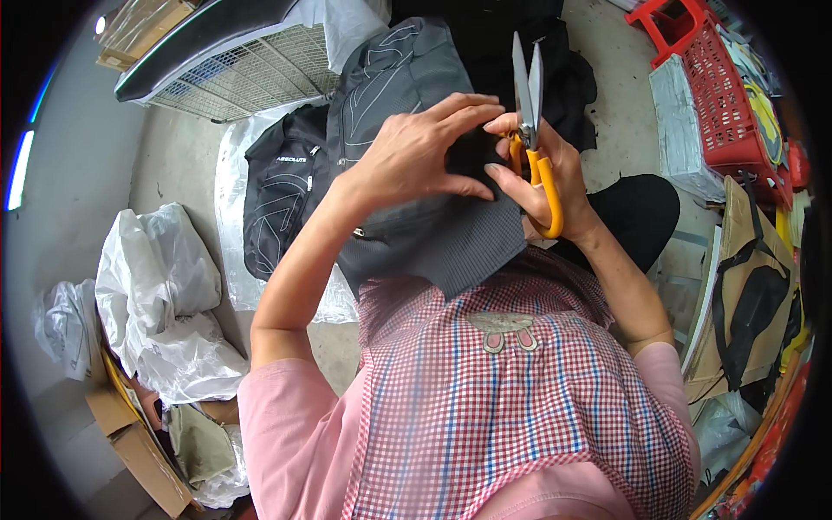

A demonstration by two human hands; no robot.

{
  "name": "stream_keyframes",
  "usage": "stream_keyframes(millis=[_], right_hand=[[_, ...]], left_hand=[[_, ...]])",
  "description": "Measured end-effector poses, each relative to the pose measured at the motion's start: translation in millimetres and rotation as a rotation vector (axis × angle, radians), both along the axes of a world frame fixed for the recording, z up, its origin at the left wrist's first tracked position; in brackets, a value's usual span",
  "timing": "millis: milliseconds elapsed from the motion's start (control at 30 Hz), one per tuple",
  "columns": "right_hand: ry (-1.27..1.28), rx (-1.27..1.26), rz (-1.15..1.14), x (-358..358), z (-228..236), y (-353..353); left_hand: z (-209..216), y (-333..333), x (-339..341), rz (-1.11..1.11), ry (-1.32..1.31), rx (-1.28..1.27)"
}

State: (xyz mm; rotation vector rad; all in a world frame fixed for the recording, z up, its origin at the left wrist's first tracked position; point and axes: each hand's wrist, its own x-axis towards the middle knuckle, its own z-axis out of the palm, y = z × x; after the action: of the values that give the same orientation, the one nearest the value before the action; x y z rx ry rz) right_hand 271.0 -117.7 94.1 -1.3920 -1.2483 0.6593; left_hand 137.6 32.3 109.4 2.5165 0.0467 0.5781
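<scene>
The left hand (416, 152) pinched the top edge of a grey cloth piece (451, 238), which hung in front of the person's chest. The right hand (555, 173) was closed around orange-handled scissors (530, 113), blades pointing up, just beside the cloth. A black bag (282, 195) lay on the floor (178, 160) behind.

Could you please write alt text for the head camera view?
Both hands work a grey bag held above a checked apron: the left hand pinches the fabric, while the right hand holds orange-handled snips pointing up. Another bag lies on the floor beyond.
</scene>
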Motion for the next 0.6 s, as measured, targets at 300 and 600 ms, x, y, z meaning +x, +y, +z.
stream_keyframes(millis=[300, 600], right_hand=[[0.038, -0.079, -0.107, 12, -2, -6], [-0.51, -0.165, 0.028, 49, -18, -37]], left_hand=[[-17, 29, 27, -0.121, 0.272, -0.428], [-13, 33, 28, -0.194, 0.322, -0.698]])
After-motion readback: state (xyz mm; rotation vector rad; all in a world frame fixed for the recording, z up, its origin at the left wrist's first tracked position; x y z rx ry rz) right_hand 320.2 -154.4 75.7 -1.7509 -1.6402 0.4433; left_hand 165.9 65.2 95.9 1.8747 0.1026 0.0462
